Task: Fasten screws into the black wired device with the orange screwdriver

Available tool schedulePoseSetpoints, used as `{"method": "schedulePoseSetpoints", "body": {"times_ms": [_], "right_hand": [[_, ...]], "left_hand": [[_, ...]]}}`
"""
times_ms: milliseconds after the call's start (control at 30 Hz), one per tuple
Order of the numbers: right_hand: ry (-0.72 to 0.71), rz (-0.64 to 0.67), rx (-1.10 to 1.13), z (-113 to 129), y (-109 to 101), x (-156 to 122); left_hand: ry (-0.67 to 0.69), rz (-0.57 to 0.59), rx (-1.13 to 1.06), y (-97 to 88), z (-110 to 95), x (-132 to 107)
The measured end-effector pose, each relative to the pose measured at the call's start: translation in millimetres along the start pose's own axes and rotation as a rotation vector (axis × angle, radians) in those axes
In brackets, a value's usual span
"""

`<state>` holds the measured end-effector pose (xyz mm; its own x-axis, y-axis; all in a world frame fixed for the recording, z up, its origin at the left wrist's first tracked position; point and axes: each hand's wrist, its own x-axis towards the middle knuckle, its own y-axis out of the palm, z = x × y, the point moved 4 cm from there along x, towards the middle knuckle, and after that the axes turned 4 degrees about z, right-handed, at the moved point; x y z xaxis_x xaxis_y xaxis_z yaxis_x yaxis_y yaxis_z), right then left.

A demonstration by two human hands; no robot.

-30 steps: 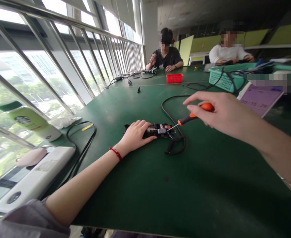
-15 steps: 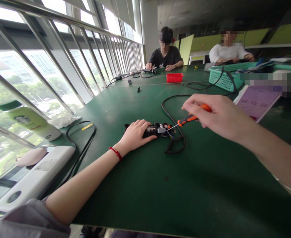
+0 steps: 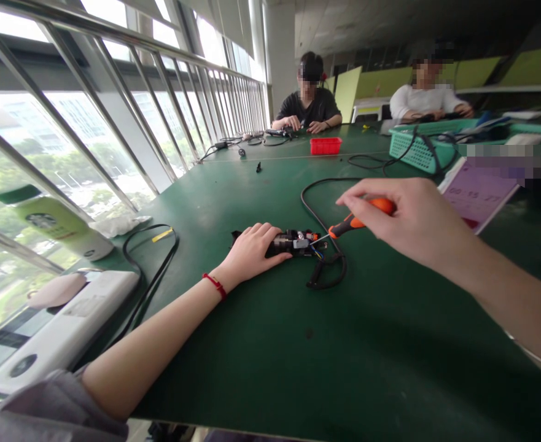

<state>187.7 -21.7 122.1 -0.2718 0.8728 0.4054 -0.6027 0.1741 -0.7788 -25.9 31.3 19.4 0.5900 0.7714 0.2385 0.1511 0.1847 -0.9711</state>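
Observation:
On the green tabletop (image 3: 261, 350) lies an opened black corded power tool (image 3: 282, 244), its inner parts and thin coloured wires (image 3: 317, 252) exposed at the right end. My left hand (image 3: 254, 245) is wrapped over its left part and presses it to the table. In my right hand (image 3: 390, 212) is an orange and black screwdriver (image 3: 344, 226), gripped by the handle. Its shaft slants down to the left, and the tip is at the wiring beside a small grey block (image 3: 300, 244). A black cord (image 3: 307, 199) runs from the tool's right end toward the back.
At left stand a green-capped bottle (image 3: 53, 224) and a white box (image 3: 77, 319), with a black cable (image 3: 157, 276) beside them. Farther back are a red tray (image 3: 325, 146), a teal basket (image 3: 412, 150) and a tilted timer display (image 3: 475, 190). Two people sit across the table.
My right hand has shifted slightly, and the screwdriver handle has tilted or turned a little with it. My left hand and the power tool stay in place.

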Motion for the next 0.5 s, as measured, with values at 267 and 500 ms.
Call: {"method": "schedulePoseSetpoints", "body": {"times_ms": [267, 500], "right_hand": [[0.113, 0.095, -0.117, -7.0, 0.9, 2.6], [0.1, 0.053, -0.094, -5.1, -2.2, 1.8]], "left_hand": [[-0.002, 0.0, 0.004, 0.5, 0.1, -0.3], [0.0, 0.0, 0.012, 0.4, 0.5, -0.2]]}}
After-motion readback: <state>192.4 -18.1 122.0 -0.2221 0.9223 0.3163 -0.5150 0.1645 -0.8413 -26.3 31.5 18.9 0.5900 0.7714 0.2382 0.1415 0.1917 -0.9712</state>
